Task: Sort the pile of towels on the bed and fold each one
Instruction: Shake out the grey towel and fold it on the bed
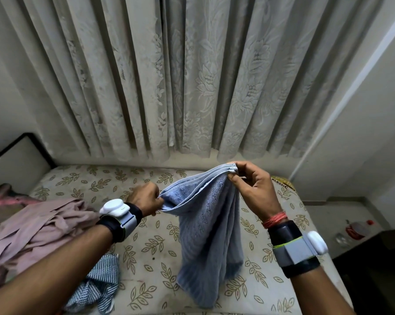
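A light blue towel (209, 233) hangs in the air over the bed (151, 244), its lower end trailing near the mattress. My right hand (251, 187) pinches a bunched upper corner of it at the higher end. My left hand (146, 197) grips the other upper edge, lower and to the left. On the bed's left side lies a crumpled pile: a dusty pink cloth (42, 228), a brighter pink cloth (3, 198) behind it, and a blue-and-white patterned cloth (96, 285) near the front.
Patterned grey curtains (192, 76) hang behind the bed. A dark-framed headboard (16, 153) stands at the far left. A dark side table (374, 253) at the right carries a small bottle (360, 228) and bits of clutter.
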{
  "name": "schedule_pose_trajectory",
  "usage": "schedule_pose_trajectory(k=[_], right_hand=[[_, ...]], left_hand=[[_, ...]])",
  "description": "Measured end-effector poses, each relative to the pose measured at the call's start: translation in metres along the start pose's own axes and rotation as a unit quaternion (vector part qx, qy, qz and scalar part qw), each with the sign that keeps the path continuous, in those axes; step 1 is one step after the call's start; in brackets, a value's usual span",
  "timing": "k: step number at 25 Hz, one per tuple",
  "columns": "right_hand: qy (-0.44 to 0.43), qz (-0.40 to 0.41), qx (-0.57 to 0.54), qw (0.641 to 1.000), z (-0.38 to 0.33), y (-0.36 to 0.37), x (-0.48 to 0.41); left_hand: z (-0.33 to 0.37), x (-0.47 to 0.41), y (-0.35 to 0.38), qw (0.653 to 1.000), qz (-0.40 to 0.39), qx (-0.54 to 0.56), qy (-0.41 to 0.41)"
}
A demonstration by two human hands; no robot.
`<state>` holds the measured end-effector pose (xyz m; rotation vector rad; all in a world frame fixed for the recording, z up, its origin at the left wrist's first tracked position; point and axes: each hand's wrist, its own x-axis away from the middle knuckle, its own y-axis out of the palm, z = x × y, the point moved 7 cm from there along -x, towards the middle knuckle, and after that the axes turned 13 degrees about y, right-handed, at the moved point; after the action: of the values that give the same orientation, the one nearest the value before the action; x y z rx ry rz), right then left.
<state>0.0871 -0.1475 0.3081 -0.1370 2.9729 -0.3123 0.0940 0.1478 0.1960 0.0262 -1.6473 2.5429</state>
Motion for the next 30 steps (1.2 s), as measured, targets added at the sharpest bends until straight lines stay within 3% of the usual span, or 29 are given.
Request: schedule_pose_trajectory(k=[4, 6, 9, 13, 19, 24, 30], right_hand=[[0.005, 0.007, 0.001, 1.000, -0.001, -0.007, 0.002], [0.003, 0.011, 0.003, 1.000, -0.003, -0.011, 0.001], [-0.002, 0.001, 0.002, 1.000, -0.009, -0.007, 0.000], [-0.008, -0.020, 0.004, 1.000, -0.015, 0.006, -0.001], [-0.007, -0.034, 0.008, 0.999, -0.018, 0.010, 0.001], [-0.004, -0.033, 0.014, 0.999, -0.016, 0.008, 0.004], [0.001, -0.029, 0.017, 0.999, -0.013, 0.008, 0.008]], left_hand=[[-0.010, -0.001, -0.006, 0.999, -0.006, -0.029, -0.024], [-0.021, -0.001, -0.012, 0.995, 0.013, 0.068, -0.066], [-0.027, 0.001, -0.011, 0.960, 0.017, 0.244, -0.138], [-0.018, 0.002, 0.008, 0.932, -0.019, 0.323, -0.160], [-0.002, 0.001, 0.033, 0.947, -0.048, 0.286, -0.139], [0.005, -0.004, 0.036, 0.984, -0.023, 0.143, -0.100], [0.012, 0.001, 0.066, 0.983, -0.151, 0.085, -0.060]])
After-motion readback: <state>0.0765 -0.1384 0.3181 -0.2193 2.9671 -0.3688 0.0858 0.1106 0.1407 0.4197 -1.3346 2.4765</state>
